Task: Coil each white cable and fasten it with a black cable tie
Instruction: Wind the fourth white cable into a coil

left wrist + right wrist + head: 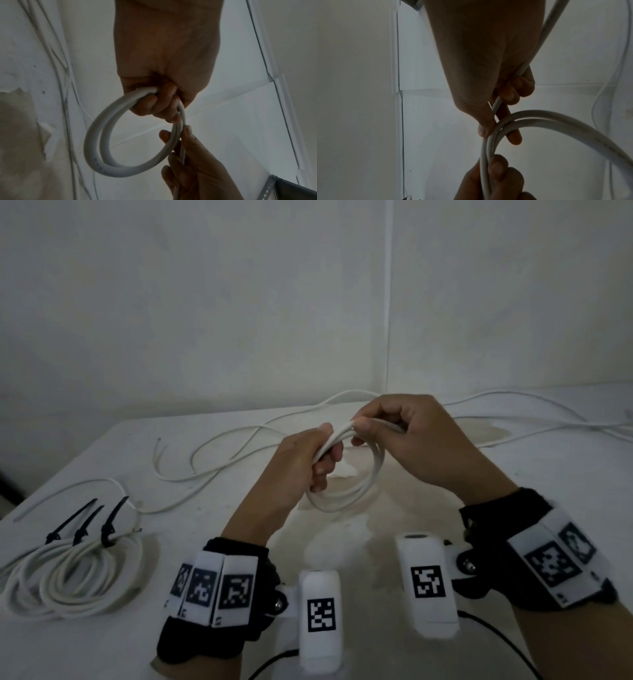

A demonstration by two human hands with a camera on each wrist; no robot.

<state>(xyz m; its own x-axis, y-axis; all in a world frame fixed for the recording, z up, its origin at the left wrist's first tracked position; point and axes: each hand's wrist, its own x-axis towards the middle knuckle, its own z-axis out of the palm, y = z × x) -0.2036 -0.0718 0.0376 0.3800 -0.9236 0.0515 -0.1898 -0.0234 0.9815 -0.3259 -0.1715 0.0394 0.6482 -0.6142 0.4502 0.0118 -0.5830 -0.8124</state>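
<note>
Above the middle of the table [513, 481], the left hand [301, 463] grips a small coil [346, 474] of white cable in its curled fingers — the right hand [411, 436] pinches the strand at the coil's top — while three tied coils [68, 573] lie near the left edge.

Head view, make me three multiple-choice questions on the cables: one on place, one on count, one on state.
1. Where do the tied coils lie?
A. near left of the table
B. far right
C. on the floor

2. How many black cable ties stand on them?
A. one
B. three
C. five

3. The coil in hand is:
A. tied
B. untied, gripped by both hands
C. lying flat

Answers: 1 A, they sit at the near left corner. 2 B, three tails stick up. 3 B, left hand and right hand grip it, no tie on it.
</note>
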